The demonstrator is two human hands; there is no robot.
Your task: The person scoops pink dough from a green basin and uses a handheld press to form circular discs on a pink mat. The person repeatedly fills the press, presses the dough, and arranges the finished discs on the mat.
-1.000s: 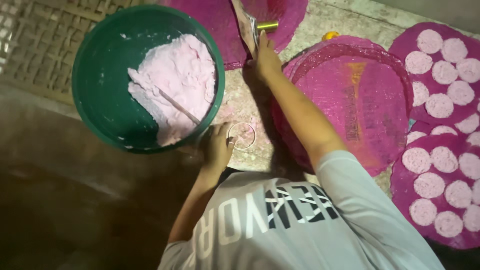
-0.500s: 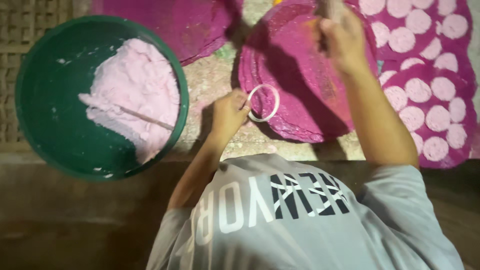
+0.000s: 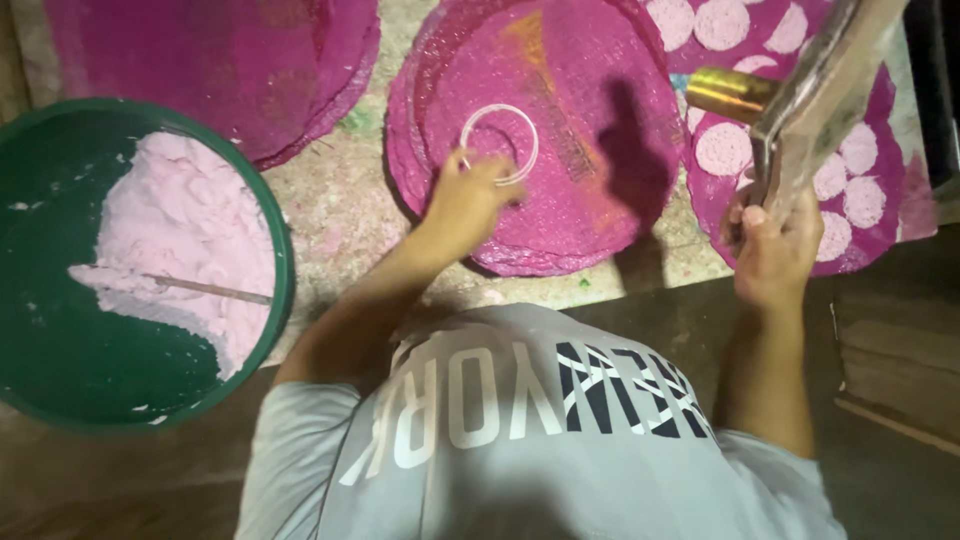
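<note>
My left hand [image 3: 470, 195] holds a thin white ring [image 3: 499, 143] flat on a round magenta mat [image 3: 590, 90] in the middle. My right hand [image 3: 775, 245] grips the lower end of a long metal tool [image 3: 820, 90] with a brass-coloured fitting [image 3: 728, 93], raised over the mat at the right. A green tub [image 3: 280, 260] at the left holds pale pink dough [image 3: 190, 240] with a thin stick [image 3: 205, 289] lying in it.
The magenta mat [image 3: 900, 150] at the right carries several pale pink discs [image 3: 722, 148]. Another magenta mat [image 3: 210, 60] lies at the top left. The mats rest on a speckled floor [image 3: 340, 210]. My grey printed shirt [image 3: 520, 440] fills the bottom.
The view shifted, so the tub slid left. My left hand carried the ring up onto the middle mat. My right hand came back toward my body at the right, tool raised.
</note>
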